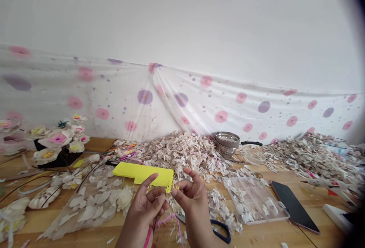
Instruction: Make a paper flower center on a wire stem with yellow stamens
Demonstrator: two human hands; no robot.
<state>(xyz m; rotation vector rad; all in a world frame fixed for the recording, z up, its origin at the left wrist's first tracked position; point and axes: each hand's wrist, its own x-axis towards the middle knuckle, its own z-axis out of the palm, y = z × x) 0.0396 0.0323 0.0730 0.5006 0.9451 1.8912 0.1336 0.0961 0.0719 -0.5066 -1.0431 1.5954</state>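
Observation:
My left hand [148,202] and my right hand [189,194] meet above the wooden table, fingers pinched together on a small fringed yellow piece [171,187]. A pink strip [148,236] hangs by my left wrist. Just behind the hands lies a yellow foam sheet [142,172]. Blue-handled scissors [221,229] lie on the table under my right wrist.
Heaps of pale petals [182,151] cover the table's far side. Finished paper flowers [57,139] stand at the left, stacked metal bowls [226,141] at the back. A clear compartment box [253,198], a black phone [293,206] and loose petals on plastic [91,202] lie nearby.

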